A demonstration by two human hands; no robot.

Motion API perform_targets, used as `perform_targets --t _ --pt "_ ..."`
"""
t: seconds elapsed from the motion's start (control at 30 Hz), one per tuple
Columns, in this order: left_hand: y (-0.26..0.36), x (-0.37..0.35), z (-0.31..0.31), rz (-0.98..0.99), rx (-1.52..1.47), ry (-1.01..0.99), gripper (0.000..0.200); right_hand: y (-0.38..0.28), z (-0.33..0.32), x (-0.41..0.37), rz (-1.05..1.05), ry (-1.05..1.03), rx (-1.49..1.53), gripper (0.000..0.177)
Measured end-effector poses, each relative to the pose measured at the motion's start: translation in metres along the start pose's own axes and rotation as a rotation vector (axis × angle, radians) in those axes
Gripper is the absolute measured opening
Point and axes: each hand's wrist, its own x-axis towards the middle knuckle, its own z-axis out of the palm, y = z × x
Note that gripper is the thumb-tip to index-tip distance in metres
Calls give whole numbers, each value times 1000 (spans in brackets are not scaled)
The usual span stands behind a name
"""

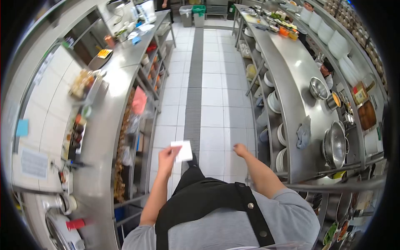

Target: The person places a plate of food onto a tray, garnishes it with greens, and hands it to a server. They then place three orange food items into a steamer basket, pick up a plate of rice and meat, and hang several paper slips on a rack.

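My left hand (167,158) pinches a small white square of paper (183,151) between thumb and fingers, held out above the tiled floor; any writing on it is not legible. Out to the other side, my right hand (239,149) hangs over the white tiles with its fingers curled in, and nothing shows in it. Both hands are in the aisle between two steel counters, touching neither.
The left steel counter (98,146) bears food containers and a red-handled item. On the right counter (291,54) are a grey cloth (304,132), metal bowls (334,143) and ingredients. Plates (281,160) sit on its lower shelf. Bins (199,16) and a person (163,5) are at the far end.
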Motion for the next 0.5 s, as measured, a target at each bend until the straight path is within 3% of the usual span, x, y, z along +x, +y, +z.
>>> perform_targets --t 0.07,0.1,0.17,0.23,0.3,0.33,0.43,0.5 --pt "-57 33 -4 -136 39 9 23 -69 -6 69 -15 -118 211 34" --pt "-40 46 5 -257 88 6 24 -105 -11 91 -88 -129 233 35" --pt "-61 107 5 -280 28 -71 36 -185 -34 112 -195 -292 519 39" --pt "-35 184 20 -242 39 -175 43 -266 -85 106 -113 -474 724 46" --pt "22 267 44 -154 248 -274 48 -297 -110 132 -100 -515 813 49" --pt "34 315 53 -12 328 -330 50 -313 -134 147 -110 -456 843 46" --pt "90 447 102 174 451 -484 50 -321 -189 223 -187 -219 1054 33" --pt "130 512 149 241 338 -615 51 -319 -238 268 -207 34 1111 32"
